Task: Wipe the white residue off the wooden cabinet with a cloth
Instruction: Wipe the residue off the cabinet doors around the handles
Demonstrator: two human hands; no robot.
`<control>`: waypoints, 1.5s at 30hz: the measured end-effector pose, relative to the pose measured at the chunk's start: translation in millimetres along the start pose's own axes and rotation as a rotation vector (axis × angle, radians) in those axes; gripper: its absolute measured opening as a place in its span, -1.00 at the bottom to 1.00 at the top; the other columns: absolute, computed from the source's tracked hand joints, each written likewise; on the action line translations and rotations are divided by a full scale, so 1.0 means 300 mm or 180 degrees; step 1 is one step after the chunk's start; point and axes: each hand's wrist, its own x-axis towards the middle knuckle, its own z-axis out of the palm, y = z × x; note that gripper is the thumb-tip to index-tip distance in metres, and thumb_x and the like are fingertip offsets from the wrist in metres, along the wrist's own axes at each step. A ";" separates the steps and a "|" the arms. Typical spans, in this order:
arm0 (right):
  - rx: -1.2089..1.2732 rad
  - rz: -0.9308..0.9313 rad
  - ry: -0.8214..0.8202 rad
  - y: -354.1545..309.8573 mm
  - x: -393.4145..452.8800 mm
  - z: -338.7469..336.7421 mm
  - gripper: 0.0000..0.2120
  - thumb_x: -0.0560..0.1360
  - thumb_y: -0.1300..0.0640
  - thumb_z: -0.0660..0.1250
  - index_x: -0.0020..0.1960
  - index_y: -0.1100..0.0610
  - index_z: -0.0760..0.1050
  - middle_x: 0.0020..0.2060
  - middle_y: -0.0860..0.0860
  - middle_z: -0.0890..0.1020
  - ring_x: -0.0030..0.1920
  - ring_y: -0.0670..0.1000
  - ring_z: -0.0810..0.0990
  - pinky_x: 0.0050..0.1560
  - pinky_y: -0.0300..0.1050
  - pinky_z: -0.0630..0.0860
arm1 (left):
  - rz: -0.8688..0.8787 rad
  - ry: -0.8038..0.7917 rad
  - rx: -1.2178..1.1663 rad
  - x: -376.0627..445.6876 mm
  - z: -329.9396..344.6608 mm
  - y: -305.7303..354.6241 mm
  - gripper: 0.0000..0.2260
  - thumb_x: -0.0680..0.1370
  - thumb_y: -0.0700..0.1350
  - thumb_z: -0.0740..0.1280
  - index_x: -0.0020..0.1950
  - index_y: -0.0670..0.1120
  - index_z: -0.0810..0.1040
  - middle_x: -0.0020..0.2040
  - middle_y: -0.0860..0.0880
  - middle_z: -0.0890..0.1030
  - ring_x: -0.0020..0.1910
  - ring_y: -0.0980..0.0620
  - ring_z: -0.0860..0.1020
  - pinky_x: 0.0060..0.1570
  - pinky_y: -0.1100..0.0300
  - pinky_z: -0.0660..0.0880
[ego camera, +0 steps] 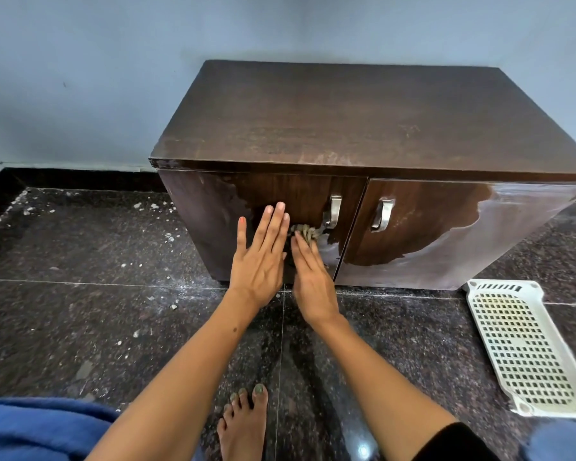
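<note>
The left hand (260, 261) lies flat, fingers straight, on the cabinet (313, 128) door; the right hand (310, 277) presses the cloth (305, 231) under straight fingers beside the handle (334, 211); unpinched, the cloth may slip or snag there, leaving residue (526, 227) smeared.

Cabinets: one wooden cabinet (363, 121)
Cabinet doors: two, a left door (213, 227) and a right door (446, 234)
Door handles: two metal, the left handle (334, 211) and the right handle (383, 215)
Cloths: one cloth (305, 232)
Hands: two, the left hand (261, 257) and the right hand (310, 277)
Bare feet: one foot (243, 427)
Plastic baskets: one white basket (519, 347)
</note>
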 end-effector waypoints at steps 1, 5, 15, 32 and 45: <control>-0.0042 -0.0043 -0.0105 0.013 -0.004 -0.001 -0.29 0.44 0.50 0.20 0.52 0.19 0.07 0.49 -0.07 0.03 0.49 -0.01 -0.07 0.46 -0.15 0.02 | 0.0003 -0.0001 -0.0002 0.003 0.000 0.003 -0.45 0.58 -0.02 -0.08 0.54 -0.17 -0.10 0.55 -0.12 -0.13 0.53 -0.05 -0.11 0.42 -0.20 -0.25; -0.0155 0.0033 -0.0017 0.047 -0.014 -0.015 -0.29 0.43 0.50 0.23 0.51 0.19 0.11 0.51 0.00 0.13 0.51 0.04 0.05 0.44 -0.08 0.22 | -0.0011 0.0001 -0.0002 0.013 -0.006 0.007 -0.44 0.58 0.00 -0.07 0.54 -0.18 -0.09 0.55 -0.13 -0.13 0.53 -0.06 -0.11 0.42 -0.20 -0.23; -0.0007 0.0068 0.0096 0.021 -0.012 -0.007 -0.32 0.47 0.48 0.21 0.52 0.19 0.08 0.47 -0.11 0.02 0.47 -0.05 -0.06 0.41 -0.18 0.09 | -0.0036 0.0012 -0.0076 0.009 -0.008 0.009 -0.44 0.58 -0.01 -0.05 0.53 -0.19 -0.07 0.56 -0.12 -0.08 0.53 -0.06 -0.06 0.43 -0.20 -0.23; 0.0227 0.0794 0.0692 0.030 -0.031 -0.029 -0.33 0.47 0.49 0.20 0.51 0.16 0.13 0.49 -0.10 0.13 0.51 -0.06 0.02 0.44 -0.21 0.00 | 0.0015 -0.0061 -0.0122 0.014 -0.019 -0.001 -0.44 0.56 -0.03 0.01 0.53 -0.17 0.02 0.55 -0.10 -0.07 0.53 -0.04 -0.04 0.42 -0.23 -0.21; 0.0827 0.0494 0.1036 -0.124 0.056 -0.048 -0.43 0.51 0.42 0.14 0.50 0.22 0.15 0.49 -0.01 0.17 0.51 0.03 0.10 0.48 -0.11 0.10 | 0.0004 -0.0104 -0.0004 0.011 -0.020 -0.006 -0.43 0.56 -0.02 -0.08 0.54 -0.19 -0.03 0.56 -0.12 -0.06 0.54 -0.03 -0.06 0.42 -0.24 -0.22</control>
